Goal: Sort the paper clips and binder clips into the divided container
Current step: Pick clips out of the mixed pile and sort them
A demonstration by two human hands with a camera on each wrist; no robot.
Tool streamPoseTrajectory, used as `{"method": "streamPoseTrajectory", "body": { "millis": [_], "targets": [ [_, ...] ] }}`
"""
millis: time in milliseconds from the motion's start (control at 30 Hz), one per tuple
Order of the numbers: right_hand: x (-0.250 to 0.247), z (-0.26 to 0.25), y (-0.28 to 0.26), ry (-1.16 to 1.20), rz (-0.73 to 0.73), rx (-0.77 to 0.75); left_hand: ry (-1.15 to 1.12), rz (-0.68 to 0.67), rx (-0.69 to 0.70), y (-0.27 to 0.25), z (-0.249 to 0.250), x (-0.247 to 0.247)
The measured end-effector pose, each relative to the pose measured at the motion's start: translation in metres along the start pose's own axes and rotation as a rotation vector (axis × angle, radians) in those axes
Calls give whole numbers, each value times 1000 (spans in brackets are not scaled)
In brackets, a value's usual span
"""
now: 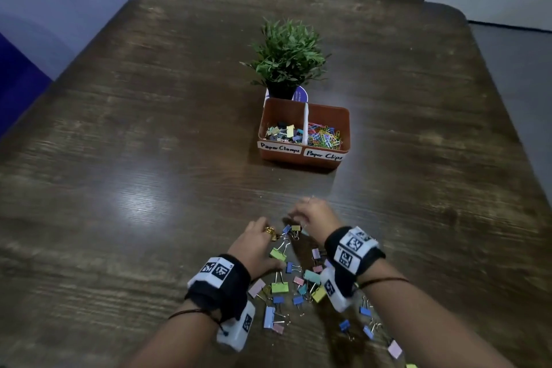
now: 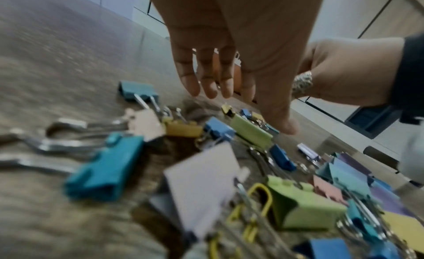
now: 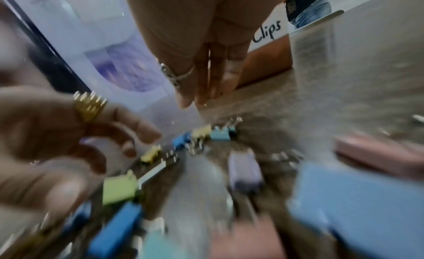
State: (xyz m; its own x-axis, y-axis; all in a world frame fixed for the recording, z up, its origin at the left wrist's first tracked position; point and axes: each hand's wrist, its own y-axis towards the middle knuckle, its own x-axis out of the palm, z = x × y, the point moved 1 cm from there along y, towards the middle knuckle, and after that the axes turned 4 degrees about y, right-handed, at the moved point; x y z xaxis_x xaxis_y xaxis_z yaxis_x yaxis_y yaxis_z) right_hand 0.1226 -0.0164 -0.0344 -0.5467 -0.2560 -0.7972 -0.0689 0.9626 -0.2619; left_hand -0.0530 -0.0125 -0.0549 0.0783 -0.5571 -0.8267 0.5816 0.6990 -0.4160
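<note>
**Mostly sorted, binder clips still to gather**

Now both hands hover low over the binder clips [image 1: 280,287] scattered along the table's [image 1: 119,158] near edge. The left hand [image 1: 257,243] has its fingers spread and relaxed, thumb tip close to a green clip [image 2: 251,134]; it holds nothing. The right hand [image 1: 312,216] hangs fingers-down over the far end of the scatter, fingers straight and close together; whether anything is pinched at their tips I cannot tell, since the wrist views blur there.

The container [image 1: 303,158] stands well apart, toward the table's middle, a plant [image 1: 286,54] just behind it. Its left compartment, labelled "Paper Clamps", already has binder clips; the right, "Paper Clips", has paper clips [image 1: 324,134].

I judge the step in hand to be gathering the loose binder clips. No loose paper clips show plainly. The next move calls for closing the fingers on a few clips, then carrying them over to the left compartment, clear of the divider.
</note>
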Motion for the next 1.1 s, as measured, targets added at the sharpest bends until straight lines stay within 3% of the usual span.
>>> {"method": "streamPoseTrajectory", "body": {
  "millis": [133, 400, 600, 800, 1000, 1100],
  "targets": [
    [24, 10, -19, -85, -159, 75, -57, 19, -99, 7, 10, 10],
    [28, 8, -15, -75, -139, 90, -43, -22, -190, 10, 17, 5],
    [22, 11, -18, -25, -88, 136, -146, 59, -162, 9, 12, 3],
    [20, 10, -22, -48, -48, 143, -223, 288, -86, 12, 11, -21],
    [14, 7, -21, -65, -33, 124, -341, 642, -64, 47, 21, -91],
    [12, 8, -18, -73, -58, 113, -291, 737, -39, 76, 25, -123]
  ]
}}
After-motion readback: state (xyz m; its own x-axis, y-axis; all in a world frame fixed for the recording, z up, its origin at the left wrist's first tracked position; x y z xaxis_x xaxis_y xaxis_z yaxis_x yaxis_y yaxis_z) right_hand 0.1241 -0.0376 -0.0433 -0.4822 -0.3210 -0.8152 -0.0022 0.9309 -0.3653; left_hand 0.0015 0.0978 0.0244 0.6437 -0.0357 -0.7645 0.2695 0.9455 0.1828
